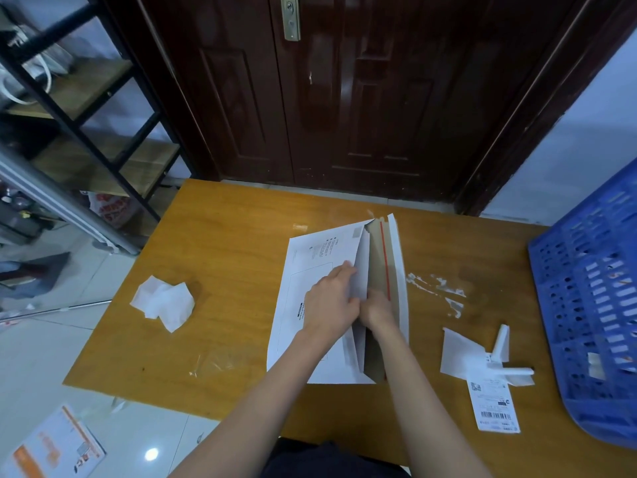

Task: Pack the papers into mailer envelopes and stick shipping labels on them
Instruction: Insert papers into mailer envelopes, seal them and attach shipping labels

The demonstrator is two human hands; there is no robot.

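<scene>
While the bench (220, 270) carried everything, the mailer envelope (401, 270) lay mid-bench, mouth open, flap with red tear strip folded out to the right. It looked like stiff card: light, holds shape, best gripped at the mouth edge. The papers (360, 270) sat partly inside; thin, floppy, likely to buckle, so push from the trailing edge. Left hand (332, 301) lay flat, fingers straight, on the papers. Right hand (379, 307) reached into the mouth; its fingers were hidden. The shipping label (494, 405) waited near right, untouched.
</scene>
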